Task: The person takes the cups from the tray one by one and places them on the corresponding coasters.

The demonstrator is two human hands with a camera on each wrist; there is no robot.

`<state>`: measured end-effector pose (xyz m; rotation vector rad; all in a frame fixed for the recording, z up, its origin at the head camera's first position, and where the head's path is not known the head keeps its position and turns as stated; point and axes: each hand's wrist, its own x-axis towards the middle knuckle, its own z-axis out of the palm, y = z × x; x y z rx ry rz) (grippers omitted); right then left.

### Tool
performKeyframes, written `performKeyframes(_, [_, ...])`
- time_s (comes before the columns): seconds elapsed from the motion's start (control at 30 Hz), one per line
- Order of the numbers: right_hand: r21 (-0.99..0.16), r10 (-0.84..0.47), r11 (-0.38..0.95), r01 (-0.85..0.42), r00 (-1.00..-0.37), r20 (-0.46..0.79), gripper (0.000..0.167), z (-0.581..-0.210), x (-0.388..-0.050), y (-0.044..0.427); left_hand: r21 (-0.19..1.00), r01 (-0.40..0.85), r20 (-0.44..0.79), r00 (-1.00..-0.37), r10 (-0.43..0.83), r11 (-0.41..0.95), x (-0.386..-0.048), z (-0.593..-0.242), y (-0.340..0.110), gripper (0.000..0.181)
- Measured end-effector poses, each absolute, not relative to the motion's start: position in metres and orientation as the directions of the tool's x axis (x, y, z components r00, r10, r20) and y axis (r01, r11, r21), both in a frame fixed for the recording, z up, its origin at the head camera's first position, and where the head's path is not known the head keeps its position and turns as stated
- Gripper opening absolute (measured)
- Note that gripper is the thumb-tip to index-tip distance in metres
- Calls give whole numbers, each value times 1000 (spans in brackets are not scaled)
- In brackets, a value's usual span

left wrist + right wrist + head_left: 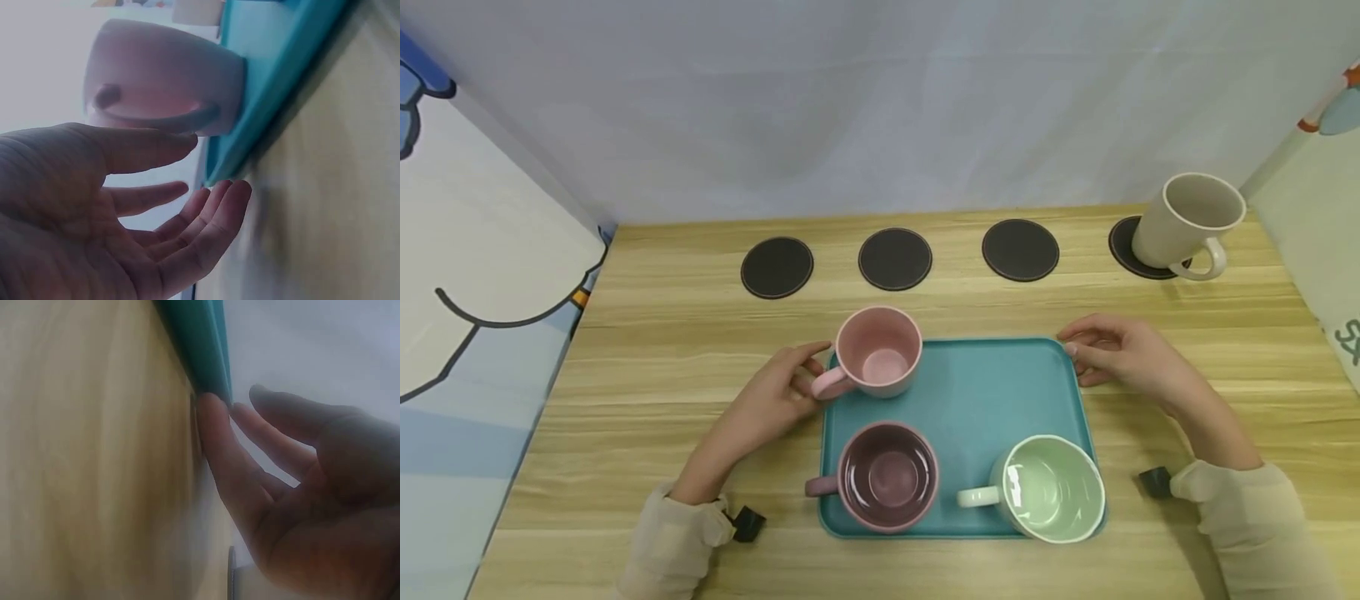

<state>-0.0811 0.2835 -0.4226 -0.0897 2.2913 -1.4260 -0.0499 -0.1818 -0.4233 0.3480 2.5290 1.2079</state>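
A teal tray point(992, 392) lies on the table with three mugs on it. The pink mug point(880, 350) is at its back left, handle pointing left. In front of that stands the dark mauve mug point(889, 477), and the pale green mug point(1049, 490) is at the front right. My left hand point(775, 392) is beside the tray's back left corner, close to the pink handle, fingers loosely bent around nothing. At the back right corner is my right hand point(1116, 358); in the right wrist view its fingertips point(212, 406) touch the tray's corner, with the thumb apart.
Black round coasters point(895, 259) line the back of the wooden table point(685, 333). A beige mug point(1187, 221) stands on the far right coaster, partly over its edge. A pale cloth point(865, 108) hangs behind the table, and a printed cloth point(490, 208) is on the left.
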Motion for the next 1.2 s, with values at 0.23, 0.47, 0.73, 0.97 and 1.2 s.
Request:
performKeyframes(0.23, [-840,-272,524,137,-908,-317,34,-421,-80,278,806,155,-122,-901,416,572,-45,-409,-190,55])
performKeyframes(0.47, [-814,-256,570,112,-918,-305,32,-422,-79,274,835,165,-150,-849,506,525,-45,-401,-198,41])
performKeyframes(0.73, [-829,-259,547,120,-917,-304,33,-425,-79,274,933,19,-195,-814,547,360,-47,-403,-196,24])
performKeyframes(0.97, [-832,-272,542,118,-912,-306,34,-427,-80,275,944,-14,-201,-819,538,331,-51,-405,-190,26])
performKeyframes(1.2, [-837,-273,532,125,-911,-309,35,-427,-79,275,958,-76,-235,-766,598,278,-55,-408,-183,30])
